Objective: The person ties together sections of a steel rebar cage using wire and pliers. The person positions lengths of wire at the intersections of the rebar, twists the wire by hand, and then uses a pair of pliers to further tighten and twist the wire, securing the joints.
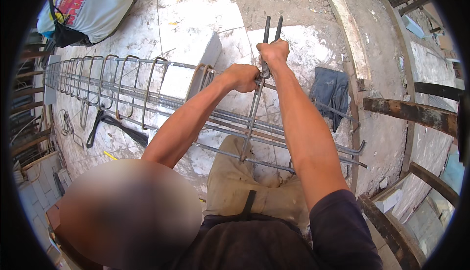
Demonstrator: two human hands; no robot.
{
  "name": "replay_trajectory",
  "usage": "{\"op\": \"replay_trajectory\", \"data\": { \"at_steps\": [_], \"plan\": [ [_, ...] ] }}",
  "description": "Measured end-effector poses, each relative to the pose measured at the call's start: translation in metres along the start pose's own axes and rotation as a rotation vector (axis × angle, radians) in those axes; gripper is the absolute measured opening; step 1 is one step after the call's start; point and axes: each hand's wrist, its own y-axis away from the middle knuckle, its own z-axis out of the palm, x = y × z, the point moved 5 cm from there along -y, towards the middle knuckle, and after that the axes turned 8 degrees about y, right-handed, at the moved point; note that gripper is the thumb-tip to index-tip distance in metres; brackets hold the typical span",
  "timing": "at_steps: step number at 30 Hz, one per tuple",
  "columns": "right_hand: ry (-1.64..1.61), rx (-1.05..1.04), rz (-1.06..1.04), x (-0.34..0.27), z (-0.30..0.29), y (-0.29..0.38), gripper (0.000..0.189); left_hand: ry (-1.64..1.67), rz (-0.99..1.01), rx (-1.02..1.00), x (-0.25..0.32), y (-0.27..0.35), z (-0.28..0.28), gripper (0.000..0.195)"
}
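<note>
A long rebar cage (172, 104) lies across the floor in front of me, its square stirrups (148, 90) spaced along the bars to the left. My right hand (274, 52) grips steel nippers (265, 72) with dark handles pointing away from me. The nippers' jaws meet a bar crossing at the cage's far side. Beside the jaws, my left hand (244, 77) is closed at the top of a stirrup (251, 119); whether it holds the stirrup or a thin wire is hidden. A bundle of black tie wire (123, 127) lies near the cage's near side.
A pale block (205, 53) stands under the cage. Dark cloth or plastic (329, 90) lies to the right. A person in a printed shirt (91, 9) is at the upper left. Wooden beams (415, 112) stick out on the right. Loose bent stirrups (69, 125) lie at the left.
</note>
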Motion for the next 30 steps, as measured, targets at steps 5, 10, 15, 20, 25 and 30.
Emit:
{"op": "replay_trajectory", "data": {
  "at_steps": [5,10,15,20,25,30],
  "plan": [
    [0.025,0.027,0.010,0.012,0.002,-0.012,0.029,-0.039,-0.013,0.029,0.004,0.001,0.001,0.023],
    [0.023,-0.003,0.006,0.012,0.005,-0.010,0.028,-0.027,-0.015,0.058,0.003,0.002,0.000,0.023],
    [-0.010,-0.065,0.074,0.015,0.008,-0.009,0.026,-0.041,0.002,0.073,0.000,0.002,0.003,0.022],
    [0.036,-0.046,0.040,0.012,0.008,-0.017,0.027,-0.051,0.008,0.083,0.001,0.001,0.006,0.022],
    [0.046,-0.047,0.018,0.014,0.013,-0.016,0.029,-0.049,0.015,0.078,0.002,0.004,0.002,0.022],
    [-0.038,-0.075,0.059,0.008,0.005,-0.002,0.029,0.094,0.013,0.004,-0.003,0.005,0.000,0.030]
  ]
}}
